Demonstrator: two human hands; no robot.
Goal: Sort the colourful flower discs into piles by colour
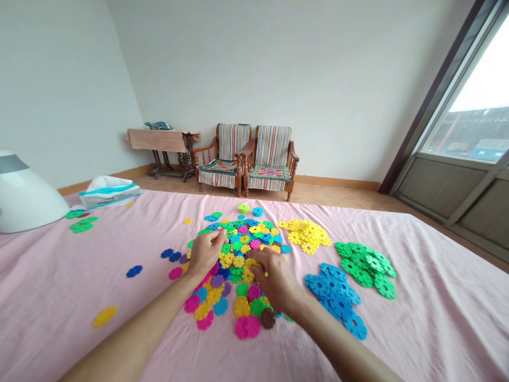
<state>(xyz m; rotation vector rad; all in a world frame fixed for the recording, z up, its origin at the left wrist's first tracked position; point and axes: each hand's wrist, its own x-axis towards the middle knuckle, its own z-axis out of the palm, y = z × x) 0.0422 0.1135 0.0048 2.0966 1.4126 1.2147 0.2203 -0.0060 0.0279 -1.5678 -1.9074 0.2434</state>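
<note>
Your left hand (205, 253) rests on the left side of a mixed heap of plastic snowflake discs (242, 241) in the middle of the pink bedsheet (71, 302), its fingers pressed together, though you cannot tell whether they pinch a disc. Your right hand (275, 281) curls down over the near-right part of the heap, its fingertips (254, 270) bunched among yellow discs; you cannot tell if they hold one. To the right lie a yellow pile (305, 236), a green pile (366, 269) and a blue pile (336, 297), the blue one just beside your right hand
</note>
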